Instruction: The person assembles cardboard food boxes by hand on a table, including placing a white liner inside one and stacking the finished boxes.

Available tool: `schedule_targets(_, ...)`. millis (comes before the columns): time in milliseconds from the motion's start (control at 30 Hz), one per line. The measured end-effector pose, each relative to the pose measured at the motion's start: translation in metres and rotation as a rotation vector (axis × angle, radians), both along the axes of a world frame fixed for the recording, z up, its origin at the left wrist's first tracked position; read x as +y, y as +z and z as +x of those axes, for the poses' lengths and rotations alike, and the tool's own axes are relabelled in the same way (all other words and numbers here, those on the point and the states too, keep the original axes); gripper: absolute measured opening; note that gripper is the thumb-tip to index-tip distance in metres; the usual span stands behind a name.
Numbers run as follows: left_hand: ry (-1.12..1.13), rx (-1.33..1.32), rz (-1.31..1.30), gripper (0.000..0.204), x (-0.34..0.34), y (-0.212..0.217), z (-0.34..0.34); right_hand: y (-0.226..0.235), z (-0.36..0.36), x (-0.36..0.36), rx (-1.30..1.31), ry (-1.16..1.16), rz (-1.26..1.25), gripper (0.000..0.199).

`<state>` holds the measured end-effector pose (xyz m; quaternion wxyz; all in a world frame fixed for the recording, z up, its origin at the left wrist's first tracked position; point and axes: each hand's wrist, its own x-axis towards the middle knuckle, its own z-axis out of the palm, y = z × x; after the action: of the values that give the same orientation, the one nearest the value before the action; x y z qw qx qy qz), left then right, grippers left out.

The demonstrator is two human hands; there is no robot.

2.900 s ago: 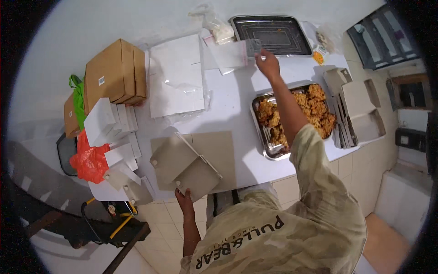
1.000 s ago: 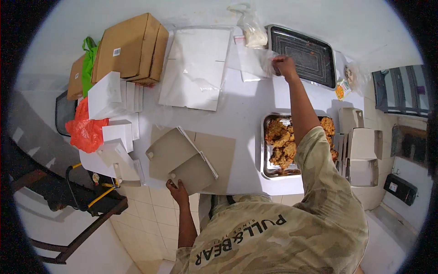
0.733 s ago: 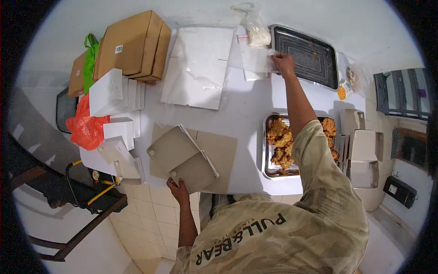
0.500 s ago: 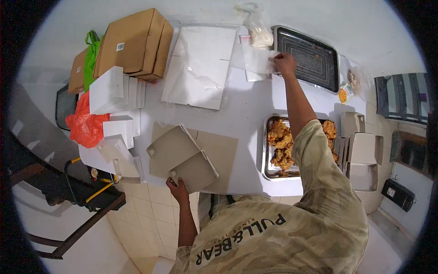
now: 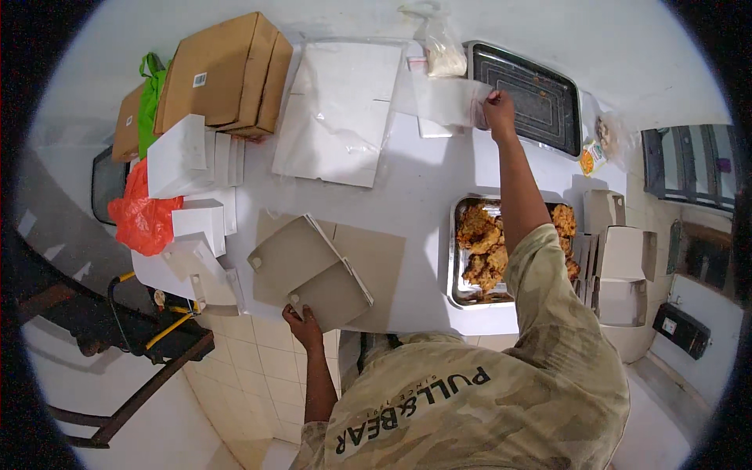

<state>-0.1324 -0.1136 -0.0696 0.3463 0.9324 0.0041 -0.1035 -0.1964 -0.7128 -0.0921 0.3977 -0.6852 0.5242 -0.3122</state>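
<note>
My left hand [image 5: 304,326] is closed on the near corner of an open, partly folded cardboard food box [image 5: 333,298], grey inside, at the table's front edge. Beneath that box lies a flat grey-brown cardboard sheet [image 5: 384,262]. Far across the table, my right hand [image 5: 499,113] pinches the right end of a thin clear plastic bag [image 5: 450,102]. The bag stretches leftward over white packets, and my fingertips are beside the dark baking tray [image 5: 533,98]. My right forearm passes above a metal tray [image 5: 454,266] of fried chicken [image 5: 486,254], hiding part of it.
Flat white boxes in clear plastic [image 5: 337,110] lie at the back. Folded white boxes [image 5: 180,160], a red plastic bag [image 5: 149,211] and large brown cartons [image 5: 211,74] crowd the left. More open boxes [image 5: 623,254] stand at right. A bag of white contents [image 5: 445,56] sits behind.
My right hand has moved slightly to the right, pulling the plastic bag's end along with it. My left hand stays on the food box.
</note>
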Motion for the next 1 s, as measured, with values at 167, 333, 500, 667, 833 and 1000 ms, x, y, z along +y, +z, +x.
schedule_targets(167, 0.046, 0.061, -0.109, 0.038, 0.005, -0.007, 0.001, 0.017, -0.007, 0.008, -0.01, 0.008, -0.068, 0.011)
schedule_targets(333, 0.037, 0.08, -0.033, 0.038, -0.006, 0.009, 0.001, 0.016, -0.016, 0.006, -0.139, 0.087, -0.066, 0.011)
schedule_targets(500, 0.068, 0.106, -0.056, 0.04, 0.0, 0.003, 0.0, 0.022, -0.015, 0.017, -0.149, 0.131, -0.017, 0.011)
schedule_targets(667, 0.042, 0.032, -0.048, 0.037, -0.003, 0.002, 0.0, 0.001, -0.015, 0.006, -0.043, 0.161, 0.057, 0.015)
schedule_targets(833, 0.057, 0.017, 0.032, 0.037, 0.003, -0.006, -0.001, 0.007, 0.008, 0.01, 0.397, 0.043, -0.142, 0.012)
schedule_targets(1000, 0.026, 0.026, 0.102, 0.035, 0.0, -0.002, 0.001, -0.018, 0.004, -0.006, 0.175, 0.071, -0.014, 0.013)
